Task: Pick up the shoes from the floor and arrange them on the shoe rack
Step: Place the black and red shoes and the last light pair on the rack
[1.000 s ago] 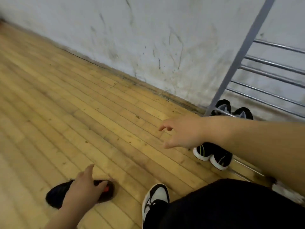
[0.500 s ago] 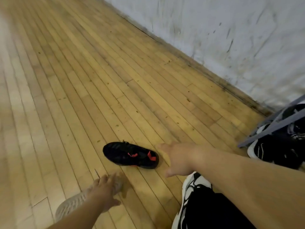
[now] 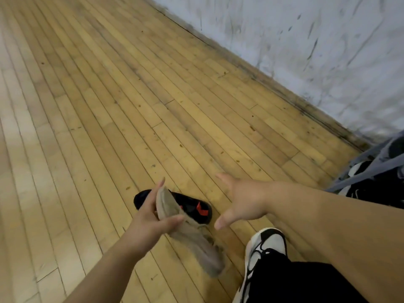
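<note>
My left hand point(image 3: 150, 221) has the tan shoe point(image 3: 192, 235) - thumb on one side, fingers up the other side, curled round it near one end. I think the shoe is off the floor point(image 3: 109, 106). Its long way runs from my left fingertips down toward the white and black shoe on my foot point(image 3: 267, 243).

My right hand point(image 3: 242, 200) holds nothing, and its fingers are spread wide apart. The black shoe point(image 3: 194, 204) with the red bits lies on the floor, just past the tan one and between my two hands. Its long way runs side to side, from my left fingers toward my right thumb.

My right hand is the free one, and its thumb is near that shoe's closer end, so I think it should grab it next. The shoe rack point(image 3: 367, 175) is far off behind my right wrist - both shoes must go that way.
</note>
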A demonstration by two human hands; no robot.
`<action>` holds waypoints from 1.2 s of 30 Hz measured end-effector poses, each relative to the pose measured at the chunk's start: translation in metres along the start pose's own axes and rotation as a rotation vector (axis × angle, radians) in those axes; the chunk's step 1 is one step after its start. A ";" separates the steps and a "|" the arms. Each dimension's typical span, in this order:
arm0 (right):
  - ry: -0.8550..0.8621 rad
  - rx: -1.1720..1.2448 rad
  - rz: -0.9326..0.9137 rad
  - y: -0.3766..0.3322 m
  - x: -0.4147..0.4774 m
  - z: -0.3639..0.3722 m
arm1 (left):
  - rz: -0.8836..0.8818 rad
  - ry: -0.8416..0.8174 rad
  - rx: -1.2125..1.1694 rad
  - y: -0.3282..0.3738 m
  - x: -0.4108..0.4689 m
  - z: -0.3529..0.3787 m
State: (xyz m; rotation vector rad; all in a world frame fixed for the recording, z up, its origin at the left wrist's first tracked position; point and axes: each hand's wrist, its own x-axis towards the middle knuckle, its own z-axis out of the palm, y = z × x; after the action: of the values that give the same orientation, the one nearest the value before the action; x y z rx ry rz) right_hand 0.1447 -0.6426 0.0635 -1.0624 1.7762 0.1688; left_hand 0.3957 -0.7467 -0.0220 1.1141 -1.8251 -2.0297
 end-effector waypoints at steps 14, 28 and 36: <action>0.277 0.026 0.220 0.038 -0.015 -0.014 | -0.260 0.278 -0.081 -0.014 0.081 0.068; 0.255 0.078 0.431 0.058 -0.008 -0.026 | -0.256 0.070 0.871 -0.070 0.105 0.109; 0.349 0.181 0.436 0.075 -0.033 -0.044 | -0.156 0.122 0.682 0.000 0.083 0.109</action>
State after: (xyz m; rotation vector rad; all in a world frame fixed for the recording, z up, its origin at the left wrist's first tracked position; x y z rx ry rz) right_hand 0.0636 -0.6026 0.0847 -0.5873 2.2788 0.0884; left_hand 0.2692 -0.7118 -0.0597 1.5354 -2.5067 -1.3688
